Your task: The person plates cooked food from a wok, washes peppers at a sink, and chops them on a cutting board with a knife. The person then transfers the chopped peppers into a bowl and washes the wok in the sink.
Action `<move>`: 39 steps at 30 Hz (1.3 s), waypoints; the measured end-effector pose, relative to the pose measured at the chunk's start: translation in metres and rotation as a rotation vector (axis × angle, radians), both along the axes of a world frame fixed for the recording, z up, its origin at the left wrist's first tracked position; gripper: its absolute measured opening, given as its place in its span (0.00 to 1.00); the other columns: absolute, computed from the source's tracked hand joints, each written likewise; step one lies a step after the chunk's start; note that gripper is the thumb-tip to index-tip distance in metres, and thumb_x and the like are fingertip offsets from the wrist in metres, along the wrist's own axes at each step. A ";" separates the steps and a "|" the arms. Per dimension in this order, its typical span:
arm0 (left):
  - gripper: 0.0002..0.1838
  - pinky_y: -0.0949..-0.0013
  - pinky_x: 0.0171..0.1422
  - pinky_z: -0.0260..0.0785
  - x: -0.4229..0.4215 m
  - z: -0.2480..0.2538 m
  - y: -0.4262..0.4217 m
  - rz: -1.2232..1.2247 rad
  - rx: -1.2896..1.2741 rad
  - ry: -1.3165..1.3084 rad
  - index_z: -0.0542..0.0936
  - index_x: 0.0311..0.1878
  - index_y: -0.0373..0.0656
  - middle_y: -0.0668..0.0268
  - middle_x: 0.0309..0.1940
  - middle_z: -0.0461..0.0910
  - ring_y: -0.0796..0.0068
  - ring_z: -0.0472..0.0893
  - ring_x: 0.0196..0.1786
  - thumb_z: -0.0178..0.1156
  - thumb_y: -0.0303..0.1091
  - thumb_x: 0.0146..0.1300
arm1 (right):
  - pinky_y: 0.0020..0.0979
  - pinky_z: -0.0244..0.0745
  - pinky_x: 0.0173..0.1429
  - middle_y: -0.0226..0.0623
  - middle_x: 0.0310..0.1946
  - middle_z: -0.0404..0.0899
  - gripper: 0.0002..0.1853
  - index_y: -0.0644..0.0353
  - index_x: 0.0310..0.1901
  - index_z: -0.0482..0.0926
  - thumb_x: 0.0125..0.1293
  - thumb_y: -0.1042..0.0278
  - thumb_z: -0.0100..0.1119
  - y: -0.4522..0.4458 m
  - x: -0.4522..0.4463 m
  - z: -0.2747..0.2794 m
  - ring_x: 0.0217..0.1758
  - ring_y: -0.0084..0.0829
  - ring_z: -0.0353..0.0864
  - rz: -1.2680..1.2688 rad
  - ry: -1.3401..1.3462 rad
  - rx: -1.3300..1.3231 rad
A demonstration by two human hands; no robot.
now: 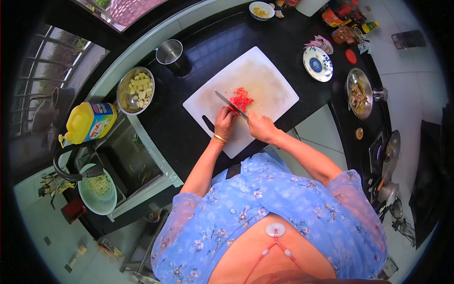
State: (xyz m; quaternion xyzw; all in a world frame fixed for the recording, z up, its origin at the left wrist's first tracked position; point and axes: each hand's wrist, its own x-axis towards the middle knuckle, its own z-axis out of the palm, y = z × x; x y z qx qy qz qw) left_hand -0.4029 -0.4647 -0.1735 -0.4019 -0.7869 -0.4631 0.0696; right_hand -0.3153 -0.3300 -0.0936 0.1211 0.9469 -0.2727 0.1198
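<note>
A white cutting board (269,71) lies on the black counter, with a heap of chopped red pieces (242,98) near its middle. My right hand (261,127) is closed round the handle of a knife (231,103), whose blade points up and to the left across the edge of the heap. Beside the blade, my left hand (224,122) has its fingers bent together on red pieces at the lower left of the heap. Its fingertips partly hide what they press on. The slot of the board shows to the left of this hand.
At the left are a metal bowl of pale pieces (124,97), a metal cup (169,52), a yellow bottle (87,122) and a sink (130,161) with a green basin (113,193). A patterned plate (318,64) and a metal dish of food (353,100) stand at the right.
</note>
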 end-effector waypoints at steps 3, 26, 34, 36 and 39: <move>0.09 0.63 0.47 0.67 0.000 0.000 -0.001 0.006 0.005 0.005 0.76 0.30 0.39 0.59 0.36 0.74 0.58 0.74 0.43 0.62 0.22 0.42 | 0.50 0.71 0.31 0.58 0.19 0.74 0.08 0.67 0.31 0.66 0.58 0.70 0.47 -0.001 -0.006 0.002 0.27 0.56 0.76 0.023 -0.047 0.011; 0.13 0.61 0.47 0.64 0.010 0.015 -0.023 0.043 -0.157 0.089 0.75 0.36 0.42 0.59 0.41 0.71 0.59 0.72 0.46 0.62 0.24 0.43 | 0.50 0.70 0.33 0.55 0.20 0.75 0.10 0.66 0.35 0.64 0.61 0.67 0.47 0.000 -0.004 0.020 0.28 0.55 0.77 0.034 0.027 -0.029; 0.11 0.62 0.45 0.67 0.002 -0.002 -0.016 0.044 -0.063 0.051 0.76 0.31 0.40 0.59 0.36 0.74 0.59 0.73 0.42 0.63 0.23 0.41 | 0.49 0.71 0.34 0.56 0.21 0.75 0.10 0.68 0.36 0.64 0.59 0.70 0.47 -0.014 -0.002 0.011 0.30 0.54 0.77 0.053 -0.074 0.008; 0.10 0.63 0.45 0.68 0.002 -0.001 -0.015 0.037 -0.040 0.037 0.76 0.30 0.39 0.59 0.35 0.74 0.59 0.74 0.41 0.63 0.23 0.41 | 0.49 0.72 0.35 0.57 0.22 0.75 0.09 0.68 0.36 0.64 0.56 0.72 0.47 -0.017 -0.006 0.005 0.30 0.54 0.78 0.061 -0.107 0.024; 0.08 0.63 0.44 0.69 0.002 0.002 -0.015 0.058 -0.056 0.048 0.76 0.29 0.39 0.60 0.35 0.75 0.59 0.74 0.40 0.61 0.22 0.42 | 0.49 0.72 0.35 0.56 0.21 0.76 0.08 0.68 0.34 0.63 0.51 0.77 0.47 -0.026 -0.015 0.004 0.30 0.54 0.78 0.072 -0.089 0.046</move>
